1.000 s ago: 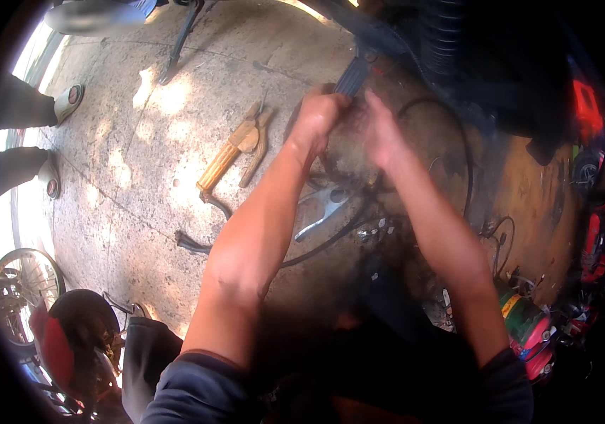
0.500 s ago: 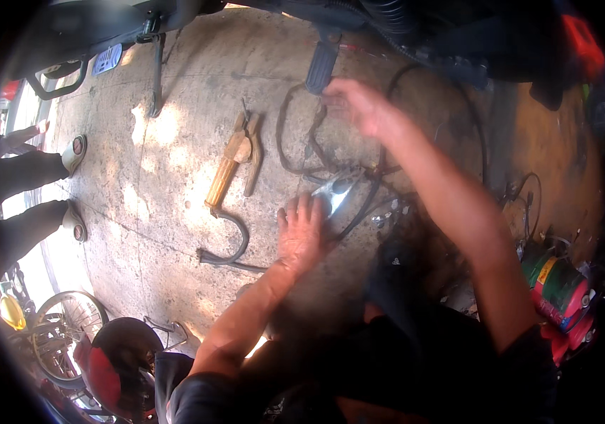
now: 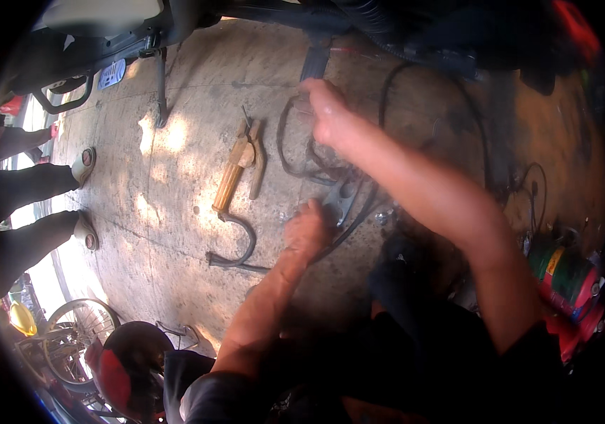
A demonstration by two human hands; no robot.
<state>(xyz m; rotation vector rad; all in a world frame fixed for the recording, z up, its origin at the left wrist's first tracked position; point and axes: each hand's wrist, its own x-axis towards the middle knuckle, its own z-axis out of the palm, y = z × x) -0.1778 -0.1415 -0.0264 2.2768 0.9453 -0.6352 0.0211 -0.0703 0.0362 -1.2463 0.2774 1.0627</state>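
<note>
Silver metal clamp (image 3: 345, 206) is lying on concrete floor (image 3: 189, 166) — left hand (image 3: 307, 232) is resting beside it.
The left fingers are bending inward, whether around the clamp I cannot tell; the right hand (image 3: 330, 116) is hanging by the dark pedal (image 3: 314, 63), perhaps for steadiness, its grasp unclear — the tan-handled tool (image 3: 229, 185) is lying aside, probably leaving room.
</note>
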